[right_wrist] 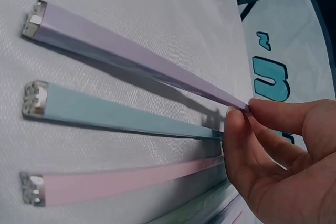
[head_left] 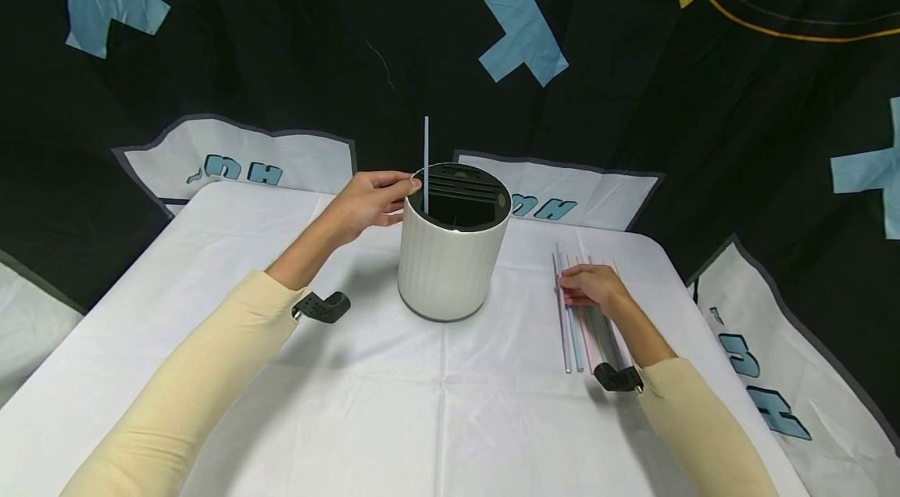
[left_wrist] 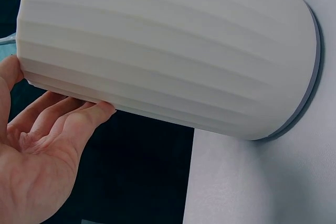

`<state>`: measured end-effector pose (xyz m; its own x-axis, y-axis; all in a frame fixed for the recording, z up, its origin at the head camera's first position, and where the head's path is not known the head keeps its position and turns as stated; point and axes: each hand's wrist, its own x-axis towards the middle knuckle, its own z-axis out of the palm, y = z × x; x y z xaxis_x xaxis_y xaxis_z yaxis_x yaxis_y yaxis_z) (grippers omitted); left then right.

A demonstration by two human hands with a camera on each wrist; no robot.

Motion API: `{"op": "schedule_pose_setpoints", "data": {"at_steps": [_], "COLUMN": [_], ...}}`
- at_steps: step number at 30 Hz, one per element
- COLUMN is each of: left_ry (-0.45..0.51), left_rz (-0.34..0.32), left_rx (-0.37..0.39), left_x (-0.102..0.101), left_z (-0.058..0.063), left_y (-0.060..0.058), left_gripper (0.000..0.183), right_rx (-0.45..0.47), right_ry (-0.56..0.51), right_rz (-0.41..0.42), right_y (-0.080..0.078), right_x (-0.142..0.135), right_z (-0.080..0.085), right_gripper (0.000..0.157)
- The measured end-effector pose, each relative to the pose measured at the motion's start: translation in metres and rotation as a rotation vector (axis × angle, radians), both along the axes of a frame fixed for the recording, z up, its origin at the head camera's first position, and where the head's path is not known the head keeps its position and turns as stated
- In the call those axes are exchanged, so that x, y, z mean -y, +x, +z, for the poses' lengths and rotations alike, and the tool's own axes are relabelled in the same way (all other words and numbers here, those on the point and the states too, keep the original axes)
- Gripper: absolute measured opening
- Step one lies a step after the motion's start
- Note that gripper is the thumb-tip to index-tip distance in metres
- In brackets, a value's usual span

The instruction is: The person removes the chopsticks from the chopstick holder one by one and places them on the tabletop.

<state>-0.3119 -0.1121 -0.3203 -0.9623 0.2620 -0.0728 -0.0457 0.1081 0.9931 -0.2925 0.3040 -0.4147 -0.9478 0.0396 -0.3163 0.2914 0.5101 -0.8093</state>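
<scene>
A white ribbed cylindrical container (head_left: 450,266) with a dark, divided top stands upright on the table. One thin, pale bluish stick (head_left: 426,145) pokes up from its left side. My left hand (head_left: 376,204) holds the container's left rim, thumb at the top edge and fingers against the outer wall (left_wrist: 157,51). To the right, my right hand (head_left: 591,286) pinches a long purple stick (right_wrist: 142,59) between thumb and forefinger. Beside that stick lie a light blue stick (right_wrist: 126,114) and a pink stick (right_wrist: 121,179); more sticks are partly hidden under the hand.
A white cloth (head_left: 394,419) covers the table. Behind it hangs a black backdrop (head_left: 281,51) with blue tape pieces (head_left: 523,32). White printed panels (head_left: 246,157) show along the table's far and right edges. Each wrist bears a small black camera (head_left: 323,308).
</scene>
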Motion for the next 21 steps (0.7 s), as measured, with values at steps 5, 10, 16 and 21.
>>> {"op": "schedule_pose_setpoints", "data": {"at_steps": [5, 10, 16, 21], "left_ry": [-0.002, -0.006, 0.001, 0.006], "left_rz": [0.003, 0.004, -0.003, 0.0], "left_rx": [-0.002, -0.004, -0.004, -0.003], "left_x": [0.0, 0.0, -0.001, -0.001], "left_z": [0.0, 0.0, -0.001, 0.0], "left_y": [0.001, 0.001, 0.0, 0.0], "left_gripper": [0.045, 0.045, 0.046, 0.044], "right_rx": [-0.015, -0.039, -0.077, -0.099], "right_ry": [0.0, 0.012, -0.013, -0.022], "right_rz": [0.006, 0.003, 0.035, 0.08], "right_y": [0.0, 0.001, 0.004, 0.004], "right_x": [-0.002, -0.003, 0.001, 0.02], "right_z": [-0.001, 0.002, 0.017, 0.05], "right_gripper": [0.041, 0.043, 0.043, 0.045]}}
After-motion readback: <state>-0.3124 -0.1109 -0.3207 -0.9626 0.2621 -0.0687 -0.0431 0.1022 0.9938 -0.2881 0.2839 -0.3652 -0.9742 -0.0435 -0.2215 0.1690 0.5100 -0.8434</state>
